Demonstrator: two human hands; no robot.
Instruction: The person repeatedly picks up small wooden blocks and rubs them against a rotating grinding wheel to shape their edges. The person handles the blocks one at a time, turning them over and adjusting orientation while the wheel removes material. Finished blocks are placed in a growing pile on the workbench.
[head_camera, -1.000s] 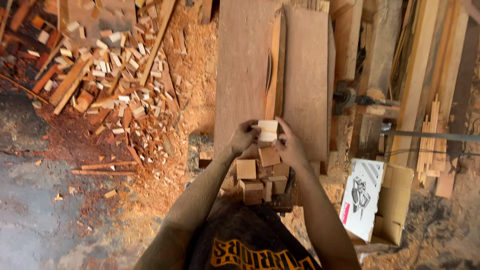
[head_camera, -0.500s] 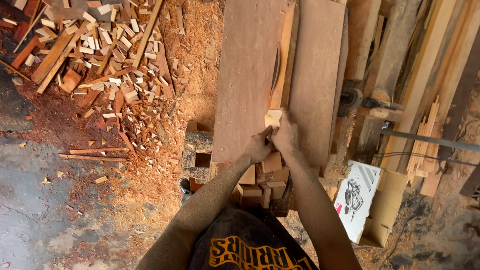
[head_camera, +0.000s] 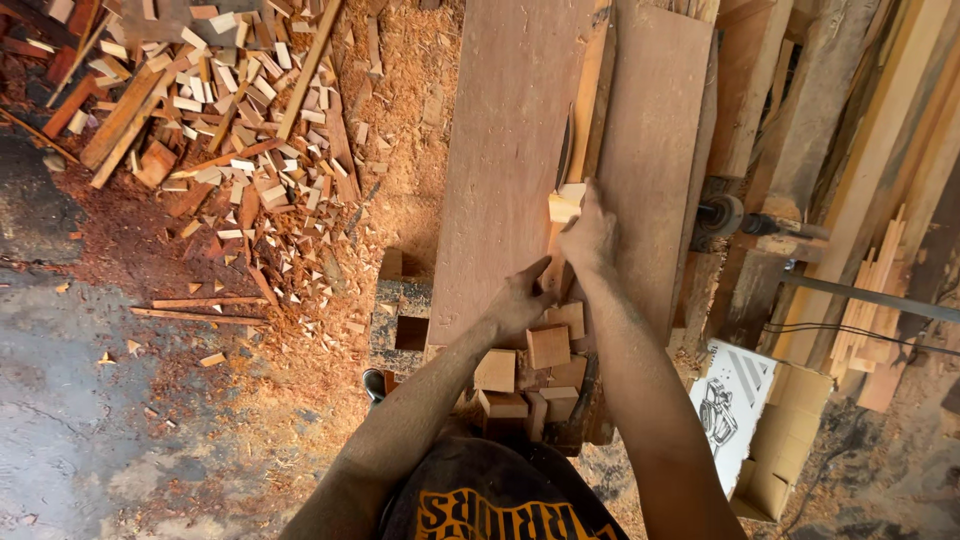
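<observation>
Pressing a small pale wood block (head_camera: 566, 203) against the saw blade (head_camera: 565, 150) in the counter (head_camera: 500, 150) slot, I keep my right hand (head_camera: 590, 235) closed on it from behind so it feeds straight. My left hand (head_camera: 520, 300) rests loosely open on the counter, steadying me. Cut blocks (head_camera: 545, 350) sit heaped nearest my body; offcuts (head_camera: 220, 150) litter the sawdusty floor.

Right hand (head_camera: 590, 235): covers most of the pale wood block (head_camera: 566, 205); grip hidden.
Left hand (head_camera: 520, 300): fingertips concealed behind the stacked offcut blocks (head_camera: 548, 347).
Cardboard box (head_camera: 775, 430): contents unseen.
Scrap pile (head_camera: 200, 110): cut off at top edge.
</observation>
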